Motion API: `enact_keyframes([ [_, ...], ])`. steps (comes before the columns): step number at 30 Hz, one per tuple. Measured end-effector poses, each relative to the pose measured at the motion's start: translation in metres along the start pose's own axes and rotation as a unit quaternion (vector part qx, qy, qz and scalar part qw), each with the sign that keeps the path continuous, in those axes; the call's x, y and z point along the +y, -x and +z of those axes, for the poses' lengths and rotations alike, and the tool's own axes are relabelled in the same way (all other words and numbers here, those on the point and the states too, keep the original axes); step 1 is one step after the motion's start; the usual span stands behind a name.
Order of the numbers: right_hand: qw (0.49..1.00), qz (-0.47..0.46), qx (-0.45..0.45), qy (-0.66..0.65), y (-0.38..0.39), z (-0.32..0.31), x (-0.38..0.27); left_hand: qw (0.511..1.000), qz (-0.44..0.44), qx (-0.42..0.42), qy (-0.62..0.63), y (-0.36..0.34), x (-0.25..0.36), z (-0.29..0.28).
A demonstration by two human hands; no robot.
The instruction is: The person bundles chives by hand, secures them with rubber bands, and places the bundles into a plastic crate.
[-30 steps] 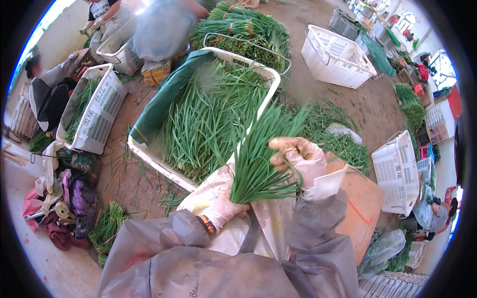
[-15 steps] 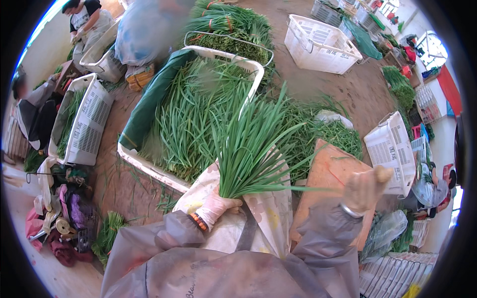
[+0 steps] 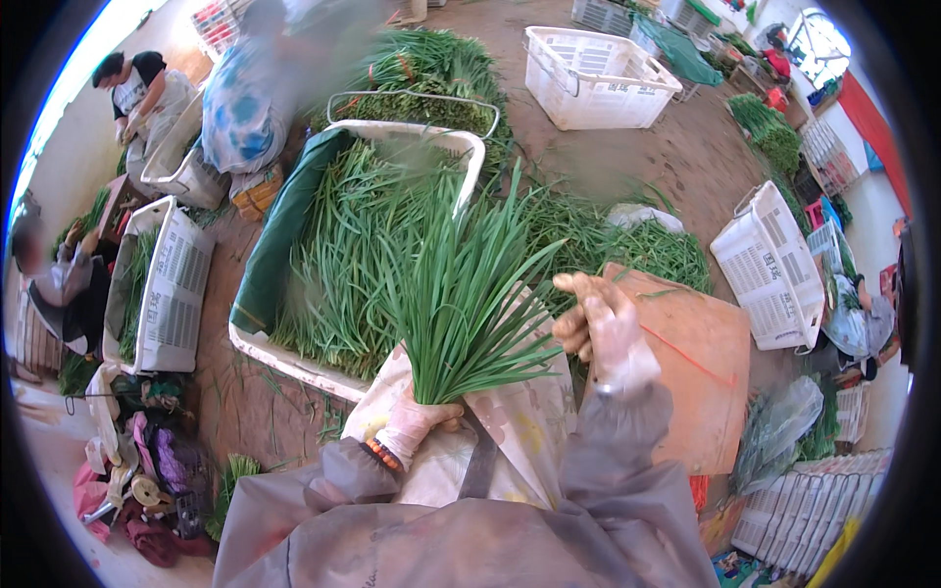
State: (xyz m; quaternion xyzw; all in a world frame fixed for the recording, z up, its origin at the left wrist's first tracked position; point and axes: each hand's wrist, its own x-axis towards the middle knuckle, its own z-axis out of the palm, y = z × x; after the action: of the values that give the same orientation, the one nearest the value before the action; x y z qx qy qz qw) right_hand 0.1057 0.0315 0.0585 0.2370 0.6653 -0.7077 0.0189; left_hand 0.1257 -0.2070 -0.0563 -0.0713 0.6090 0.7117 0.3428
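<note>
A bunch of long, flat green leaves that look like garlic chives (image 3: 466, 304) stands fanned out in front of me. My left hand (image 3: 417, 426), in a pale glove, is closed round its lower end, above the light cloth (image 3: 520, 431) over my lap. My right hand (image 3: 610, 333), gloved too, is raised just right of the bunch, apart from it. Its fingers are loosely bent and separated, and nothing shows in them. Beyond the bunch, a big white crate (image 3: 294, 365) lined with green cloth (image 3: 279, 250) is full of loose chives.
An orange-brown board (image 3: 696, 382) lies at my right, beside loose chives (image 3: 657, 253) on the floor. Tied bundles (image 3: 431, 73) are stacked behind the crate. White crates stand left (image 3: 181, 289), right (image 3: 769, 269) and far (image 3: 598, 78). People sit at the left (image 3: 147, 93).
My right hand has come leftward and up from over the board to beside the bunch. The leaf that stretched out toward it no longer shows there. My left hand keeps its hold.
</note>
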Motion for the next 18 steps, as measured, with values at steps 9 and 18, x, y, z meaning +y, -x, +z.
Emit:
enact_keyframes([
  [9, 0.981, -0.002, -0.103, -0.165, -0.059, 0.005, 0.039, 0.999, 0.026, -0.005, 0.036, -0.004, -0.009, 0.001],
  [18, 0.898, -0.067, -0.196, -0.388, -0.064, -0.067, 0.016, 0.97, 0.211, 0.07, -0.102, -0.007, 0.0, -0.047],
])
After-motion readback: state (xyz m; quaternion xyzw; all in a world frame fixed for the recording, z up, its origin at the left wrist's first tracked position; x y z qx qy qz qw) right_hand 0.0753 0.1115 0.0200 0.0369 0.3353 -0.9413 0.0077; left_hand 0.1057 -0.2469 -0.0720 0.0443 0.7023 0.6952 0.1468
